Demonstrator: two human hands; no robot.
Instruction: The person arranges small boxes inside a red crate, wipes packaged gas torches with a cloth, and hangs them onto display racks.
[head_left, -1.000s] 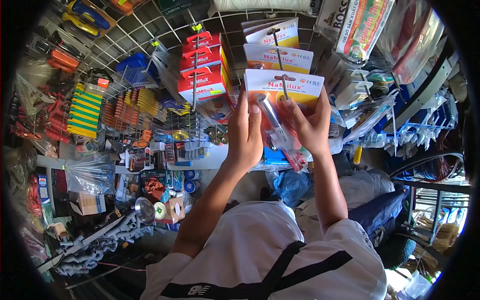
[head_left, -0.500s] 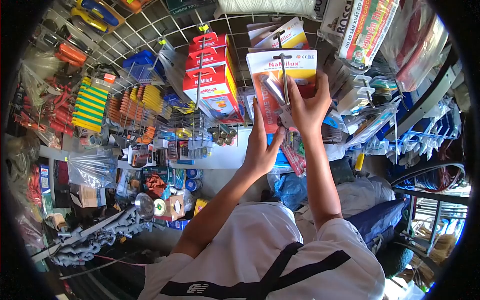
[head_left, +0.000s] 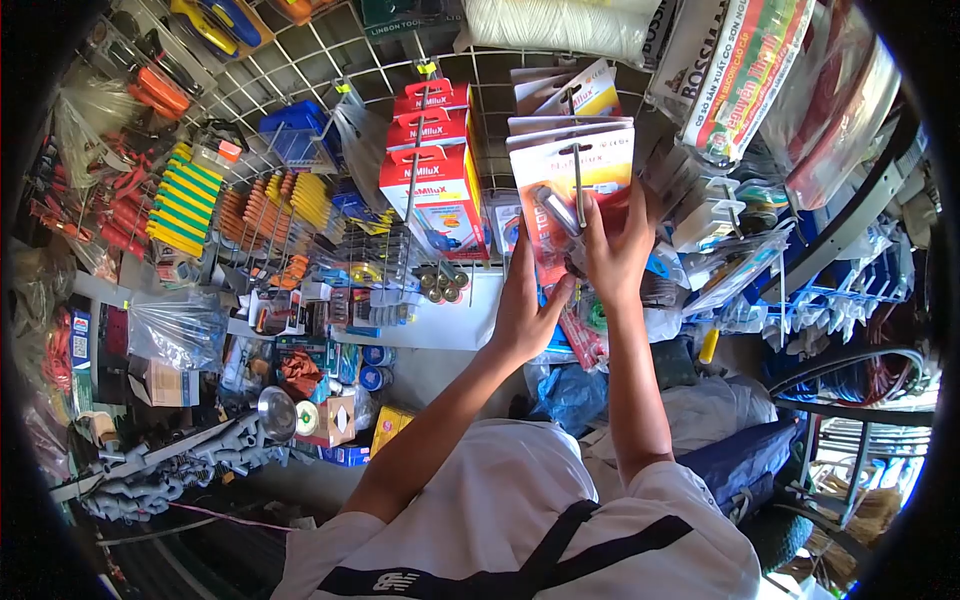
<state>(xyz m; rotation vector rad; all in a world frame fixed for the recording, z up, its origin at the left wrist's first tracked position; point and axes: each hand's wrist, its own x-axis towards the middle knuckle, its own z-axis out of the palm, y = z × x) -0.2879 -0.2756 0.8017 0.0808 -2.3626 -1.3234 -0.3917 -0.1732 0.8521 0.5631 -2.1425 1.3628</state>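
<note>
A white, orange and red blister pack (head_left: 543,170) marked NaMilux hangs on a metal hook, with more packs behind it. Through its clear plastic a silver torch part shows. My left hand (head_left: 527,310) is at the pack's lower left edge, thumb and fingers spread apart, palm toward it. My right hand (head_left: 618,250) is at the pack's right side, its thumb near the hook's tip and its fingers reaching round the edge. Left of the packs, red and white NaMilux boxes (head_left: 432,200) hang on another hook.
A wire grid (head_left: 300,60) carries hanging tools and bagged goods. Yellow-green striped items (head_left: 185,205) hang at the left. Below are a white shelf (head_left: 450,325), grey pipe fittings (head_left: 190,465) and a blue bag (head_left: 570,395). A curved metal bar (head_left: 850,220) stands at the right.
My left hand has dropped from the pack's upper left side to its lower left and opened. My right hand stays at the right edge. The whole view has shifted slightly.
</note>
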